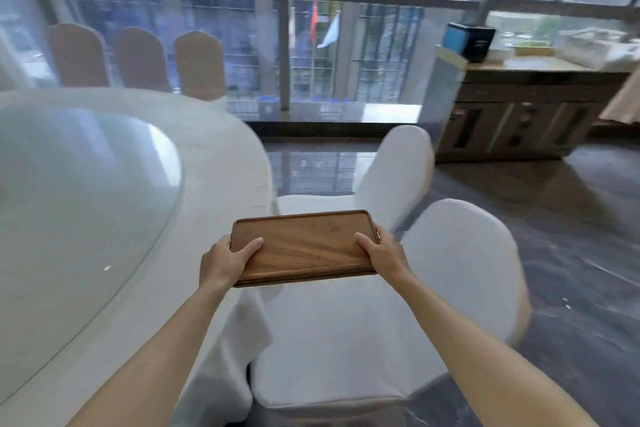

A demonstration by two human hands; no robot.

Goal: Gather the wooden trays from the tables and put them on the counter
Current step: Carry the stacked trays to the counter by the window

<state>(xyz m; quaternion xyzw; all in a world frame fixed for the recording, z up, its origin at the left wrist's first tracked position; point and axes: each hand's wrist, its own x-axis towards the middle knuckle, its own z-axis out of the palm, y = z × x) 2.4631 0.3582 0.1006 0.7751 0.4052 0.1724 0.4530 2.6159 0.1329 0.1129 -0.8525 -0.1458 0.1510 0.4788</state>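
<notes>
Soft daylight enters through the windows point(311, 28) at twelve o'clock. Edges curve with wide-angle distortion. Background is motion-blurred.

Much was smeared or hidden

The items on the counter point(540, 66) were too blurred to identify; the fingers of the left hand point(223, 262) and right hand point(382, 251) lay unseen beneath the wooden tray point(304, 246).

left hand point(225, 262): gripping, thumb on top | right hand point(381, 253): same

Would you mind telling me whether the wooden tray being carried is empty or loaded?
Empty. The wooden tray shows only bare wood grain inside its rim; the left hand and right hand grip its short ends.
</notes>
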